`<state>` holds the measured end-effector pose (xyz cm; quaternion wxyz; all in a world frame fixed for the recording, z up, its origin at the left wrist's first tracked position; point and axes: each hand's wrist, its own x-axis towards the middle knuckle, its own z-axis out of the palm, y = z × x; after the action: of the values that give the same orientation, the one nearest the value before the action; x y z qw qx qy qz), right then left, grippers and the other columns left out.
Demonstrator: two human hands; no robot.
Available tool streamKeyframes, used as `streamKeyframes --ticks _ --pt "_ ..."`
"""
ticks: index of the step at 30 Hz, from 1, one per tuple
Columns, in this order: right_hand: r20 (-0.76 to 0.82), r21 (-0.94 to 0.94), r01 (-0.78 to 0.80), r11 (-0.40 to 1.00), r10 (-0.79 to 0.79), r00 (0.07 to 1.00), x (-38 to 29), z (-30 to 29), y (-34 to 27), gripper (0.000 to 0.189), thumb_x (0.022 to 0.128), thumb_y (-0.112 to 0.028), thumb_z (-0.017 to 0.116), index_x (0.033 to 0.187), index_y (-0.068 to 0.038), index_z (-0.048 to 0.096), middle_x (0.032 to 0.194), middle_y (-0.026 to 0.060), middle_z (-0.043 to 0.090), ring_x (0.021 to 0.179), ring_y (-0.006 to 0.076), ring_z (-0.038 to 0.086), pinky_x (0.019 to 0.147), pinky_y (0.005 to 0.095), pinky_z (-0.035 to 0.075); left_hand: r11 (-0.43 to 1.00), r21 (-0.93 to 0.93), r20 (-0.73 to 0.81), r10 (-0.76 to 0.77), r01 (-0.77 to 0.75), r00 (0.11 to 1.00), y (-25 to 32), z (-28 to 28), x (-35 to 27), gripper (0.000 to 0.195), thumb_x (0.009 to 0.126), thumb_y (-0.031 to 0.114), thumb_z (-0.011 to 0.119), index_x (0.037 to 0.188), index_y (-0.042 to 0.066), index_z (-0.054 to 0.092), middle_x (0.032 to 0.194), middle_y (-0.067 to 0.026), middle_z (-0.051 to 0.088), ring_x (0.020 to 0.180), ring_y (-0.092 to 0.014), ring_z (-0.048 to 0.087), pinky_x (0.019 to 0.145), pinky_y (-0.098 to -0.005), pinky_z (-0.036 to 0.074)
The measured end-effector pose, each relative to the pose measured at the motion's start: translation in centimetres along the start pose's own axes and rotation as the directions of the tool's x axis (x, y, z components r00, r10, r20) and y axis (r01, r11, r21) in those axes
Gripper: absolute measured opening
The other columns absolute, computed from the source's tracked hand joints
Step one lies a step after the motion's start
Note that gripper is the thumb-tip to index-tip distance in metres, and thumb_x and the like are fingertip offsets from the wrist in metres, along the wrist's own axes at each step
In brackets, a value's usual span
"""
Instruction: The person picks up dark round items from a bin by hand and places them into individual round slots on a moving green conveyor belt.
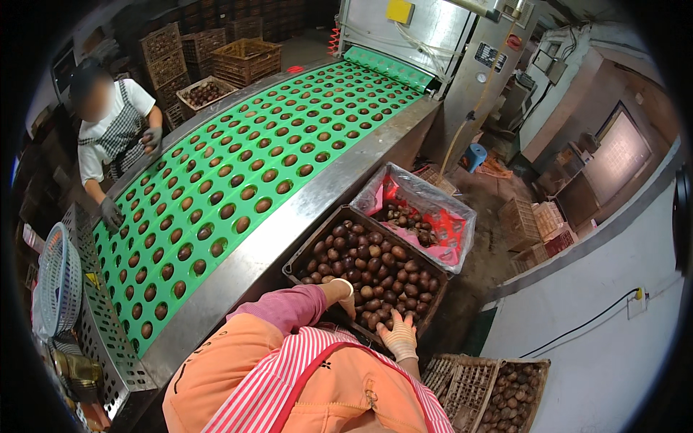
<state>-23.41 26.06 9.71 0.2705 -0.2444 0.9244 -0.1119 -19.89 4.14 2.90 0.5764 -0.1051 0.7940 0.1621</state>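
A dark crate (437,314) full of brown, round, nut-like produce (373,264) stands before me, beside the conveyor. My left hand (347,299), in a pale glove, is at the crate's near edge; its fingers are partly hidden, so its grip does not show. Inside the near right corner, my right hand (398,334), in a striped glove with bare fingertips, touches the produce with its fingers spread. Whether it holds a piece is unclear. Left of the crate runs a green conveyor belt (216,176) with rows of round pockets, most holding one brown piece.
A metal ledge (281,227) borders the belt. Across it, a co-worker (116,124) in dark gloves reaches to the belt. A plastic-lined crate (465,227) adjoins mine; another filled crate (541,368) stands at lower right. A blue basket (59,279) is at far left.
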Motion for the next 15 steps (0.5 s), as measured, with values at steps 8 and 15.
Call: streamKeyframes --ticks 8,15 --pt "0.077 -0.096 -0.244 0.965 0.251 0.965 2.7 2.1 0.2 0.075 0.078 -0.051 0.067 0.145 -0.026 0.043 0.155 0.0247 0.022 0.134 0.0464 0.038 0.106 0.0511 0.040 0.698 -0.586 -0.299 0.286 -0.411 0.910 -4.1 1.0 0.1 0.069 0.082 0.058 0.065 0.140 0.022 0.053 0.143 -0.0076 0.052 0.132 -0.028 0.045 0.108 -0.0452 0.035" --pt "0.049 -0.257 -0.252 0.933 0.273 0.961 4.6 3.1 1.7 0.072 0.081 -0.053 0.064 0.141 -0.020 0.045 0.141 0.0312 0.038 0.124 0.0462 0.050 0.098 0.0504 0.047 -0.729 -0.627 -0.567 0.186 -0.274 0.802 -9.7 4.3 -4.0 0.050 0.087 0.040 0.070 0.129 0.016 0.055 0.126 -0.0050 0.060 0.106 -0.023 0.061 0.080 -0.0359 0.054"
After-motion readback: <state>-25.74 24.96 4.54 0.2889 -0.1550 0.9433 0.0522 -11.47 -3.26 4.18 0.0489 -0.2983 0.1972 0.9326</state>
